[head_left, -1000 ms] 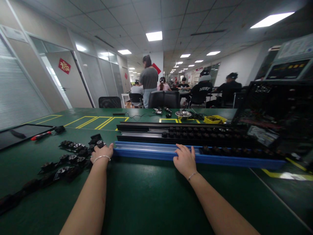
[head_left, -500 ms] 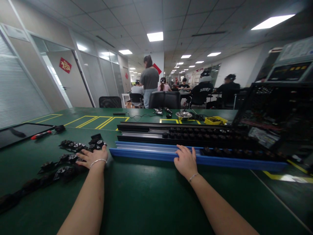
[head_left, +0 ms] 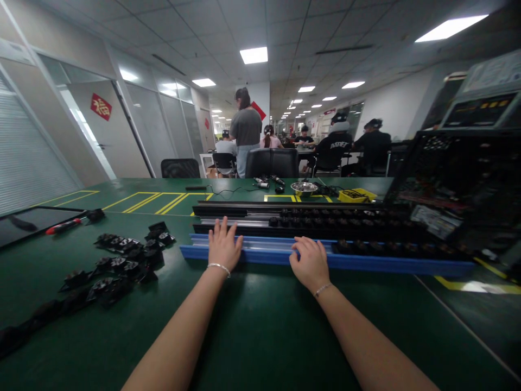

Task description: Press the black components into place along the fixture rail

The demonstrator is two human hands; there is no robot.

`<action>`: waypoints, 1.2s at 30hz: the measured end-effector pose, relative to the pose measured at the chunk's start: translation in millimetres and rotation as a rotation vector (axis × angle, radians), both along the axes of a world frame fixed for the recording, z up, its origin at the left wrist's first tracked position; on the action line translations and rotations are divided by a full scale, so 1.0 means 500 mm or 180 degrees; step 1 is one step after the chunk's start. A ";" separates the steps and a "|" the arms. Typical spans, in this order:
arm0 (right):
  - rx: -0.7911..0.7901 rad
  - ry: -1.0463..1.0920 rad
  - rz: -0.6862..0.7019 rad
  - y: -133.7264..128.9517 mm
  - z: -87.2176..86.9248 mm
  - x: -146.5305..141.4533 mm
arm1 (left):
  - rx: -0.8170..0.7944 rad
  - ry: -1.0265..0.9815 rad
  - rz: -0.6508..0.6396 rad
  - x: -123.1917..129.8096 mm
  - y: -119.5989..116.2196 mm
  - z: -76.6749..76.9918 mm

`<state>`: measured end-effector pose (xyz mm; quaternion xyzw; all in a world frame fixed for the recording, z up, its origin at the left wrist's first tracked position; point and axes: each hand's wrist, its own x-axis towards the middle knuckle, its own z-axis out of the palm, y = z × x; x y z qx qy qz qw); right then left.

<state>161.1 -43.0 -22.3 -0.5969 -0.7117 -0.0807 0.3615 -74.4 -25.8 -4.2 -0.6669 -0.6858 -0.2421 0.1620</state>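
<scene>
A long blue channel rail (head_left: pixel 260 256) lies across the green table, with a row of small black parts (head_left: pixel 391 251) seated along its right half. My left hand (head_left: pixel 223 248) is over the rail's bare left part, fingers spread and pointing away from me; nothing shows in it. At the middle of the rail, my right hand (head_left: pixel 310 262) has its fingers bent over the near wall, just left of the seated parts. Loose black parts (head_left: pixel 118 266) are scattered on the table to the left, several in a heap and others in a trailing line.
Behind the blue rail lie black rails (head_left: pixel 228 228), partly filled with similar parts. Farther back are a metal bowl (head_left: pixel 304 188) and a yellow tray (head_left: pixel 357 195). A red-handled screwdriver (head_left: pixel 63 227) lies at left. An open computer case (head_left: pixel 443 179) stands at right. People sit and stand beyond.
My left hand has moved right and away from me, from the heap of loose black parts to the blue rail. My right hand keeps its place on the rail. The view has shifted slightly.
</scene>
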 end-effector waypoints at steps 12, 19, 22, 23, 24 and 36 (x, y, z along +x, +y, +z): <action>0.0421 0.0192 -0.1329 0.037 -0.014 0.098 | -0.0645 0.0190 -0.0615 0.037 -0.020 -0.014; 0.0367 0.0185 -0.1296 0.032 -0.008 0.090 | -0.0634 0.0228 -0.0584 0.041 -0.022 -0.014; 0.0316 0.0207 -0.1247 0.032 -0.008 0.085 | -0.0596 0.0220 -0.0603 0.041 -0.021 -0.016; 0.0310 0.0216 -0.1224 0.032 -0.008 0.084 | -0.0578 0.0212 -0.0603 0.040 -0.021 -0.017; 0.0309 0.0223 -0.1196 0.032 -0.008 0.083 | -0.0557 0.0205 -0.0600 0.040 -0.021 -0.018; 0.0114 0.0369 -0.1036 0.025 0.000 0.075 | -0.0561 0.0119 -0.0606 0.040 -0.019 -0.019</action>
